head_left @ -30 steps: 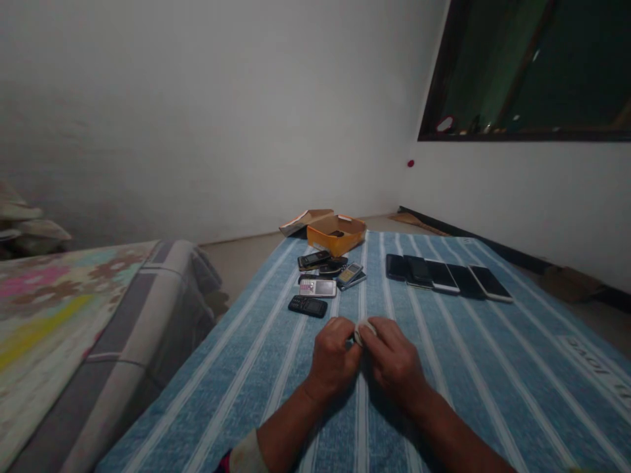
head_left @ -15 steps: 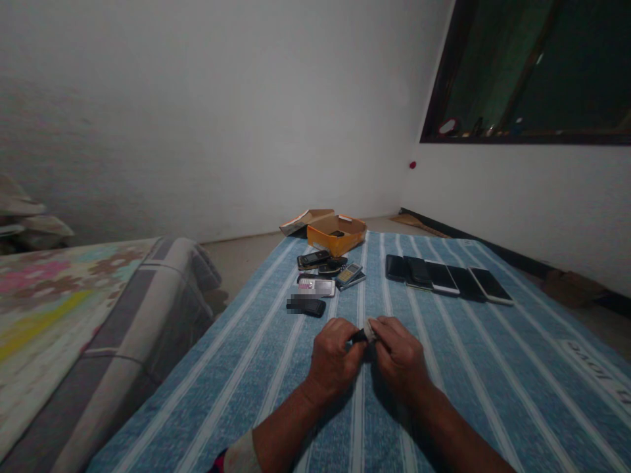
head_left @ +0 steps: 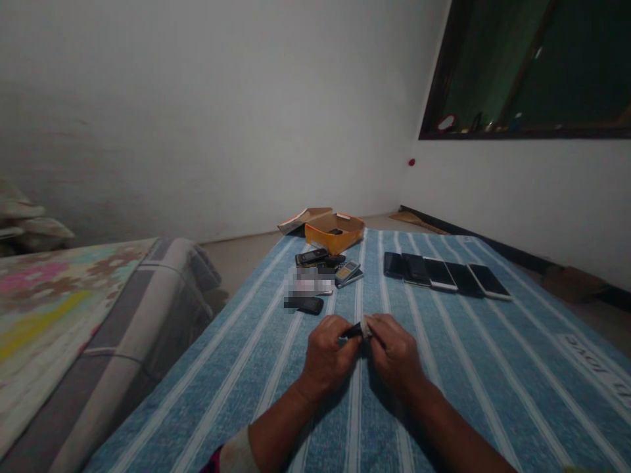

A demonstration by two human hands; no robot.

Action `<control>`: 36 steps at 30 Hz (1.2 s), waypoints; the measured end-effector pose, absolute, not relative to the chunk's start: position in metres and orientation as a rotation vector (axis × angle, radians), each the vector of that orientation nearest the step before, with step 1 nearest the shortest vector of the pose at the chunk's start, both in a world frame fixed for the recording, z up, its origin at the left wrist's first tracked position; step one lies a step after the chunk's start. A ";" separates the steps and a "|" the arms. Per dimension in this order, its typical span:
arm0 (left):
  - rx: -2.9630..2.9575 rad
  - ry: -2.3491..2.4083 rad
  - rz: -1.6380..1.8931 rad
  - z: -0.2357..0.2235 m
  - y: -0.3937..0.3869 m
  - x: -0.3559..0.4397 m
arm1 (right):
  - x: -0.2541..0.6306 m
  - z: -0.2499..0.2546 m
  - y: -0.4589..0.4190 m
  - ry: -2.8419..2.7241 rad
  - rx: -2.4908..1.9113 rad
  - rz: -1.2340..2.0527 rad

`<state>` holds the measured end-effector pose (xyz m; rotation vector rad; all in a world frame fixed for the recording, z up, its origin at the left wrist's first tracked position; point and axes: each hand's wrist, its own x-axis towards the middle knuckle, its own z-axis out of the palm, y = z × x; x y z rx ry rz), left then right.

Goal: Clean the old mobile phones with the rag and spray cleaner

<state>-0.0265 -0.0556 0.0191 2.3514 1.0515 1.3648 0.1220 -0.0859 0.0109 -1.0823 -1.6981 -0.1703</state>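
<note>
Hands: the left hand (head_left: 328,358) grips a small dark object (head_left: 351,330); the right hand (head_left: 396,351) pinches a pale, crumpled piece (head_left: 365,327) against its right end.
Dark object: black and narrow, mostly hidden by fingers, its detail too small to read; it is over the desk (head_left: 276,420), nearer the left edge than the right.
Long axis: the visible part runs left to right, its right end angled slightly toward the desk's far edge.
Desk cover: blue striped cloth, pale stripes running near to far, lettering by the right edge.
Left of desk: a floral cover (head_left: 49,295) over grey striped fabric (head_left: 123,341).
Phones: a loose cluster (head_left: 348,271) toward the left edge, partly pixelated; a row of five (head_left: 440,274) toward the right edge.
Box: orange, open (head_left: 328,240), at the far left corner.
Room: pale wall (head_left: 221,118), dark-framed window (head_left: 532,72) at right.
</note>
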 end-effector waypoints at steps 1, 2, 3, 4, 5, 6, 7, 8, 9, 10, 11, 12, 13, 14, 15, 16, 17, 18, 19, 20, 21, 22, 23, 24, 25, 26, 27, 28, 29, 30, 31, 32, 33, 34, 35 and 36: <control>2.337 1.058 1.365 0.019 -0.055 -0.027 | 0.120 0.011 -0.087 -1.691 -1.065 -0.160; 2.323 1.064 1.368 0.019 -0.055 -0.027 | 0.118 0.011 -0.088 -1.683 -1.047 -0.150; 2.310 1.069 1.370 0.019 -0.055 -0.026 | 0.116 0.011 -0.088 -1.674 -1.035 -0.135; 2.302 1.071 1.371 0.019 -0.055 -0.026 | 0.115 0.011 -0.088 -1.662 -1.030 -0.119; 2.295 1.071 1.372 0.019 -0.055 -0.026 | 0.114 0.010 -0.088 -1.648 -1.031 -0.099; 2.289 1.073 1.371 0.020 -0.055 -0.026 | 0.114 0.009 -0.087 -1.635 -1.040 -0.075; 2.283 1.078 1.368 0.020 -0.055 -0.027 | 0.115 0.008 -0.086 -1.626 -1.054 -0.048; 2.276 1.087 1.360 0.020 -0.055 -0.027 | 0.116 0.007 -0.085 -1.625 -1.070 -0.015; 2.270 1.097 1.354 0.021 -0.054 -0.028 | 0.118 0.006 -0.084 -1.625 -1.086 0.020; 2.264 1.104 1.355 0.021 -0.054 -0.028 | 0.119 0.005 -0.083 -1.624 -1.100 0.057; 2.261 1.107 1.360 0.022 -0.054 -0.029 | 0.121 0.005 -0.082 -1.617 -1.113 0.095; 2.262 1.103 1.367 0.022 -0.054 -0.030 | 0.123 0.004 -0.081 -1.598 -1.124 0.130; 2.262 1.099 1.378 0.022 -0.054 -0.030 | 0.125 0.004 -0.081 -1.567 -1.133 0.163; 2.264 1.094 1.389 0.022 -0.054 -0.030 | 0.126 0.005 -0.080 -1.525 -1.140 0.191; 2.265 1.091 1.395 0.023 -0.054 -0.031 | 0.127 0.006 -0.080 -1.479 -1.141 0.216; 2.268 1.089 1.395 0.023 -0.054 -0.030 | 0.128 0.007 -0.080 -1.436 -1.136 0.241; 2.271 1.088 1.387 0.023 -0.055 -0.030 | 0.128 0.008 -0.081 -1.400 -1.124 0.267; 2.275 1.088 1.376 0.023 -0.055 -0.030 | 0.128 0.010 -0.081 -1.371 -1.109 0.298; 2.280 1.087 1.363 0.023 -0.055 -0.030 | 0.128 0.011 -0.082 -1.351 -1.093 0.336; 2.285 1.084 1.353 0.023 -0.055 -0.029 | 0.128 0.013 -0.082 -1.334 -1.080 0.377; 2.288 1.082 1.349 0.022 -0.056 -0.029 | 0.128 0.014 -0.083 -1.317 -1.072 0.421; 2.292 1.080 1.350 0.022 -0.056 -0.029 | 0.128 0.015 -0.083 -1.299 -1.070 0.465; 2.296 1.078 1.351 0.022 -0.056 -0.029 | 0.128 0.015 -0.083 -1.279 -1.069 0.509; 2.299 1.073 1.353 0.021 -0.056 -0.029 | 0.128 0.015 -0.083 -1.250 -1.070 0.556; 2.302 1.068 1.353 0.021 -0.056 -0.029 | 0.128 0.016 -0.082 -1.213 -1.073 0.610; 2.304 1.064 1.353 0.021 -0.056 -0.029 | 0.129 0.016 -0.082 -1.168 -1.080 0.677; 2.306 1.059 1.351 0.021 -0.056 -0.029 | 0.129 0.016 -0.082 -1.117 -1.087 0.755; 2.305 1.056 1.353 0.021 -0.056 -0.029 | 0.130 0.017 -0.082 -1.067 -1.090 0.841; 2.305 1.055 1.355 0.021 -0.056 -0.029 | 0.130 0.018 -0.082 -1.019 -1.085 0.927; 2.302 1.057 1.359 0.021 -0.056 -0.029 | 0.131 0.019 -0.083 -0.982 -1.072 1.003; 2.298 1.060 1.363 0.020 -0.056 -0.030 | 0.131 0.020 -0.084 -0.965 -1.050 1.059; 2.294 1.063 1.369 0.020 -0.055 -0.030 | 0.132 0.021 -0.085 -0.969 -1.022 1.091; 2.291 1.067 1.374 0.020 -0.055 -0.030 | 0.132 0.022 -0.086 -0.995 -0.997 1.102; 2.289 1.073 1.375 0.019 -0.055 -0.030 | 0.132 0.022 -0.086 -1.042 -0.982 1.095; 2.289 1.077 1.373 0.019 -0.054 -0.031 | 0.133 0.022 -0.086 -1.104 -0.985 1.069; 2.289 1.082 1.371 0.018 -0.054 -0.031 | 0.133 0.022 -0.085 -1.177 -1.005 1.024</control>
